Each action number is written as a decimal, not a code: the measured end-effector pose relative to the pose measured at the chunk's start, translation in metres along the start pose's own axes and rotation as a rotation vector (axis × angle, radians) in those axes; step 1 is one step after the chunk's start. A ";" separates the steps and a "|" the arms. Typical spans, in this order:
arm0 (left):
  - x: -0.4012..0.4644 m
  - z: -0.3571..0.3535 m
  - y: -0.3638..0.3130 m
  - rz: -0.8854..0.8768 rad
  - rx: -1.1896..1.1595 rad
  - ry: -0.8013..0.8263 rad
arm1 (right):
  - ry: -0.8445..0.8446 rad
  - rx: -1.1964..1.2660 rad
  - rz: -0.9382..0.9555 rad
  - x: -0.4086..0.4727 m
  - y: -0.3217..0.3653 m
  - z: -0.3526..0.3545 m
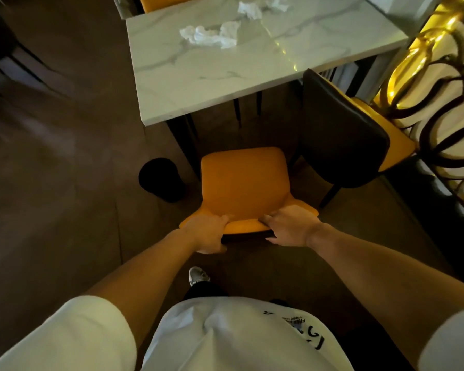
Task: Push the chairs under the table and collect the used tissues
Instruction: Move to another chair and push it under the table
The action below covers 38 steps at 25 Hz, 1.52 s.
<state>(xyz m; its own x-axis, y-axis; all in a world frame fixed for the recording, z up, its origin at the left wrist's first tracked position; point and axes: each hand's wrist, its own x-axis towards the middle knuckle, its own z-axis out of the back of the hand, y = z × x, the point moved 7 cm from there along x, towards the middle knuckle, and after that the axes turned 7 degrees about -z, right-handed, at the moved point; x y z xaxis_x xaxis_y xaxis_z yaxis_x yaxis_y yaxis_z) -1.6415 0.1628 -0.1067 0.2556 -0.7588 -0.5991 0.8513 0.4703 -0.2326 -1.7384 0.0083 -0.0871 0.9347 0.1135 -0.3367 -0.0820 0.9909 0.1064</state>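
An orange chair [243,183] stands in front of me, its seat just short of the white marble table [198,84]. My left hand [208,232] grips the top of its backrest on the left. My right hand [289,227] grips the same backrest on the right, thumb under the edge. A second chair [343,135] with a black back and orange seat stands to the right, turned sideways beside the table. Crumpled white tissues [212,36] lie on the tabletop, with more tissues [260,6] farther back.
A black round bin [162,179] stands on the brown floor left of the orange chair. A gold and dark scrollwork partition [439,84] runs along the right. Another orange chair [169,1] shows behind the table. My shoe [197,275] is below the chair.
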 end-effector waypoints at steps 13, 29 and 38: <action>0.061 0.046 0.031 -0.006 -0.218 -0.081 | -0.014 0.003 0.036 0.059 -0.068 0.021; 0.127 0.114 0.090 0.080 -0.214 -0.141 | -0.061 0.030 0.043 0.148 -0.139 0.058; 0.116 0.102 0.071 0.211 -0.252 -0.138 | 0.019 0.074 0.026 0.137 -0.139 0.056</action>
<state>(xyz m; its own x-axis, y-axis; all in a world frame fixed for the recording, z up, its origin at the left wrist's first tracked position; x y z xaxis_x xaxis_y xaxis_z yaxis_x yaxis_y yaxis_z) -1.5047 0.0623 -0.1143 0.4880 -0.6786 -0.5490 0.6378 0.7066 -0.3065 -1.5802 -0.1177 -0.0959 0.9259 0.1411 -0.3506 -0.0797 0.9797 0.1837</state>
